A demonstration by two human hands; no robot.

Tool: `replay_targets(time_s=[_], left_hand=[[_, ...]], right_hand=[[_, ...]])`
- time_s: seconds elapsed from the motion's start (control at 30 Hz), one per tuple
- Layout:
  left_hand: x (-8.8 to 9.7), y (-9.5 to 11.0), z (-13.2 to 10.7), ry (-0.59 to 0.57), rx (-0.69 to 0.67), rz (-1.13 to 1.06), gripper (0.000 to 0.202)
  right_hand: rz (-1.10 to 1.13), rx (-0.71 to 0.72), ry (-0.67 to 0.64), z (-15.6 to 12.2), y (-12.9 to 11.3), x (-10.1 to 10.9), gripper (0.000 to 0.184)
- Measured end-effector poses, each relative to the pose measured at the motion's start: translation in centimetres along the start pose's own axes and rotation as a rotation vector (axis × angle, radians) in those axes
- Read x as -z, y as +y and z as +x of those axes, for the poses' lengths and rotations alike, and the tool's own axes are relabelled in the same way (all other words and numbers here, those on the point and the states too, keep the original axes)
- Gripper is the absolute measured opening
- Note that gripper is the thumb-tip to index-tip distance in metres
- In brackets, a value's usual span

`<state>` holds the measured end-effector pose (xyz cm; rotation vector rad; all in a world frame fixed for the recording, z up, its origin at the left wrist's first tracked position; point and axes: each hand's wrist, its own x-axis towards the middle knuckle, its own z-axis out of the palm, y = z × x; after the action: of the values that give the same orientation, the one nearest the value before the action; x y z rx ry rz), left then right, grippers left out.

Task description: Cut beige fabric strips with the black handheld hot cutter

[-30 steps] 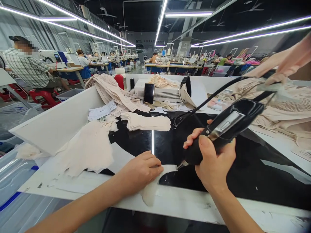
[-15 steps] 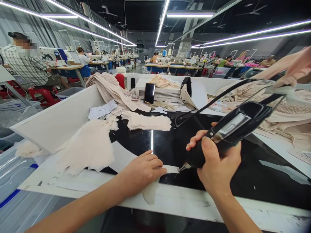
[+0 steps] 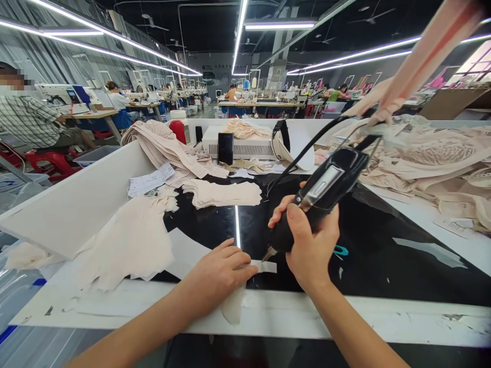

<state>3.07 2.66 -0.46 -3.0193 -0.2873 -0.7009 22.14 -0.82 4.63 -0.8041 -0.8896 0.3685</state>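
Note:
My left hand (image 3: 218, 276) presses a narrow pale fabric strip (image 3: 269, 267) onto the black tabletop near its front edge. Its fingers are bent and close together, and a cream fabric piece (image 3: 232, 307) hangs out below the palm. Wrapped in my right hand (image 3: 312, 250) is a black corded hand tool (image 3: 320, 184), tilted, with a pointed metal tip. The tip is at the strip, just right of my left fingertips; whether it touches cannot be made out. White material (image 3: 187, 250) lies left of my left hand, beside a cream fabric pile (image 3: 132, 245).
A stack of cut fabric (image 3: 226, 194) lies ahead, before a phone (image 3: 225, 148) leaning on a white vented box (image 3: 249, 149). The tool's cord (image 3: 307, 145) and a pink strap (image 3: 418, 61) rise at right. A small turquoise item (image 3: 340, 250) lies behind my right hand. Garment pieces (image 3: 441, 163) heap at right.
The tool's tip has moved left along the strip, from its right end to near my left fingers. The view has turned slightly right, and the turquoise item now shows.

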Motion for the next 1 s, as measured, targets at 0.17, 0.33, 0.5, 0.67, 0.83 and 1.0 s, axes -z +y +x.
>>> replay_targets(time_s=[0.17,0.33,0.5,0.67,0.83,1.0], left_hand=[[0.1,0.1,0.0,-0.005,0.007,0.009,0.022],[0.0,0.1,-0.1,-0.001,0.003,0.006,0.022],[-0.1,0.1,-0.2,-0.011,0.009,-0.008,0.022],[-0.1,0.0,-0.3,-0.026,0.010,-0.012,0.021],[-0.1,-0.1,-0.4,-0.029,0.011,-0.010,0.022],[0.1,-0.1,-0.4,-0.032,0.008,-0.020,0.025]], right_hand=[[0.017,-0.003,-0.015,-0.3,0.6,-0.1,0.027],[-0.012,0.011,-0.029,-0.3,0.6,-0.1,0.027],[-0.031,-0.002,-0.031,-0.2,0.3,0.1,0.025],[-0.009,0.022,0.007,0.1,-0.3,0.8,0.034],[-0.034,0.022,0.008,0.0,-0.2,1.1,0.035],[-0.033,0.012,0.007,0.0,-0.1,1.0,0.033]])
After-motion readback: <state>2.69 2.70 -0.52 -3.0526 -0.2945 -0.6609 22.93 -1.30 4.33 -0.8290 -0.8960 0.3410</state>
